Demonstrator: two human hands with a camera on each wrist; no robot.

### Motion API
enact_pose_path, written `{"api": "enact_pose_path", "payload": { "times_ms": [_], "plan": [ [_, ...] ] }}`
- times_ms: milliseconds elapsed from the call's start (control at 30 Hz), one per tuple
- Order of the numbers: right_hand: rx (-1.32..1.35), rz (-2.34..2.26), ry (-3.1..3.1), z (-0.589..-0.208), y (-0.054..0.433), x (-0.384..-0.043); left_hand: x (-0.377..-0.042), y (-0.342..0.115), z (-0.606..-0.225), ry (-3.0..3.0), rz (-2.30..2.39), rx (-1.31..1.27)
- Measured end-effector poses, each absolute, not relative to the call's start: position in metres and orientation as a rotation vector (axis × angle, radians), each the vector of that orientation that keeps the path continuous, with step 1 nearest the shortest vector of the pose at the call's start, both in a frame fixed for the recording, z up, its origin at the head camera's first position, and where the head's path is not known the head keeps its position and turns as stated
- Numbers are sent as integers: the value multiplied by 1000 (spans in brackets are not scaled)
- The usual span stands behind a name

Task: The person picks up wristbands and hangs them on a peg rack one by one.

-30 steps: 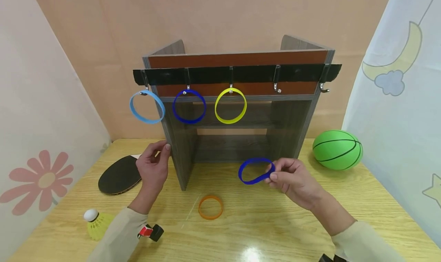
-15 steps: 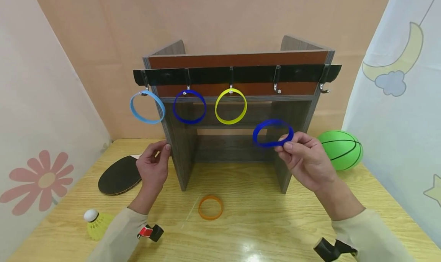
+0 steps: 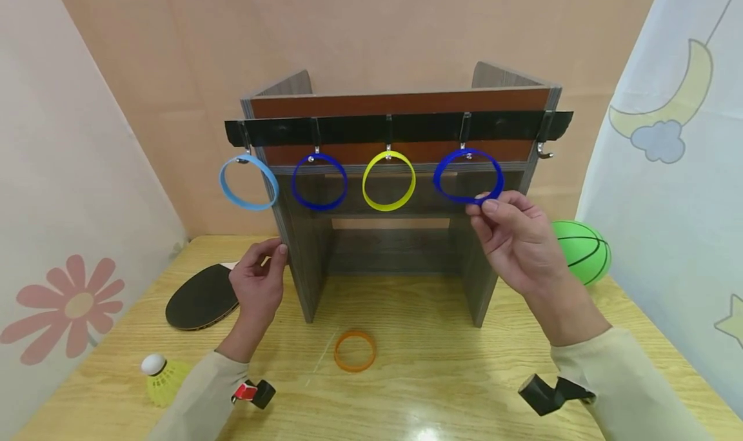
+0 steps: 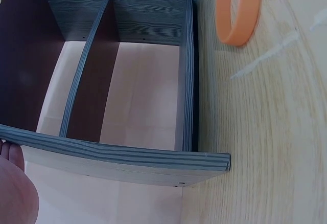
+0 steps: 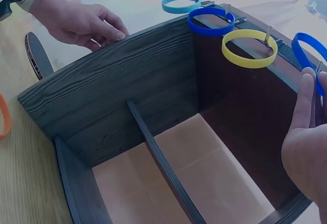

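Note:
My right hand pinches the lower edge of a dark blue silicone wristband between thumb and fingers. The band's top overlaps the fourth hook; whether it rests on the hook I cannot tell. Hanging from the first three hooks are a light blue wristband, another dark blue wristband and a yellow wristband. At the left side panel of the grey wooden shelf, my left hand holds the front edge with curled fingers, partly hidden behind the panel in the right wrist view.
A fifth hook at the right end carries nothing. An orange wristband lies on the wooden table. To the left are a black table tennis bat and a yellow shuttlecock. A green ball sits right of the shelf.
My right hand has lifted the dark blue wristband from low before the shelf up and rightward to the fourth hook. My left hand has stayed at the shelf's side.

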State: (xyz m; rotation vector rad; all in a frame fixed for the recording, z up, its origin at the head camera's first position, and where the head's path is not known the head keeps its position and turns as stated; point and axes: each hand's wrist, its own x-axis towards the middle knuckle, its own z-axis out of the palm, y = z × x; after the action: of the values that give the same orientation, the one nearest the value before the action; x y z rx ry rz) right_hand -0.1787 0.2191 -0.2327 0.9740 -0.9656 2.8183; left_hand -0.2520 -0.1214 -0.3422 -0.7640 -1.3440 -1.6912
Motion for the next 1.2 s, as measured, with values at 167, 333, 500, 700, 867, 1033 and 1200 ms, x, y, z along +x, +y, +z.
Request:
{"api": "enact_pose_path", "payload": {
  "times_ms": [167,333,500,700,867,1033,1200],
  "plan": [
    [887,2816,-925,-231,219,-182,-252,-122,-342,-1347,-1686,-762],
    [852,2808,-903,-233,217,-184,-253,-123,-343,-1351,-1685,-761],
    [828,2809,-877,-237,214,-185,-253,-124,-345,-1366,-1672,-757],
    [794,2797,-885,-240,211,-186,-253,-124,-345,-1374,-1664,-747],
    [763,2768,-927,-241,209,-186,-252,-123,-345,-1355,-1680,-760],
    [767,2742,-962,-242,209,-186,-253,-122,-345,-1364,-1668,-756],
    [751,2719,-998,-244,208,-186,-254,-123,-344,-1352,-1676,-766]
  ]
}}
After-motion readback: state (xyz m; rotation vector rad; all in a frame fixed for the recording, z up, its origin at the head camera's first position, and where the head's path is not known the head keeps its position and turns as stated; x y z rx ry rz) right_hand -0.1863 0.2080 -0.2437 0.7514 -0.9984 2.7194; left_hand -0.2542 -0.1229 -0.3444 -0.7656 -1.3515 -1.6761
